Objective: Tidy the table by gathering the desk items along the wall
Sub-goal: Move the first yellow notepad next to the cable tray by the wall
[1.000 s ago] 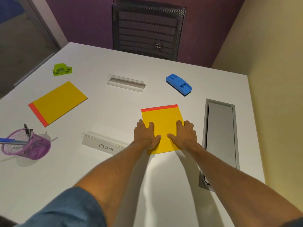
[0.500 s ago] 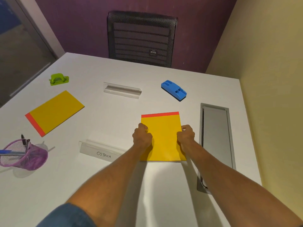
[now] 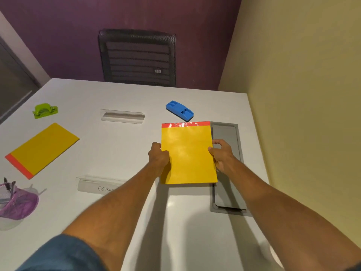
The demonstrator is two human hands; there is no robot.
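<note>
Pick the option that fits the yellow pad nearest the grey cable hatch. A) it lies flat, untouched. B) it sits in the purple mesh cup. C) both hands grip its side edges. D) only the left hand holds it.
C: the left hand and the right hand each grip one side edge of the yellow pad.

A second ago the left grip (image 3: pixel 159 158) and right grip (image 3: pixel 221 155) lay flat on the yellow pad (image 3: pixel 188 153); now each pinches a side edge. The pad has risen off the table (image 3: pixel 117 149), casting a shadow beneath, and shifted toward 3 o'clock, its right edge overlapping the grey hatch (image 3: pixel 226 132).
</note>
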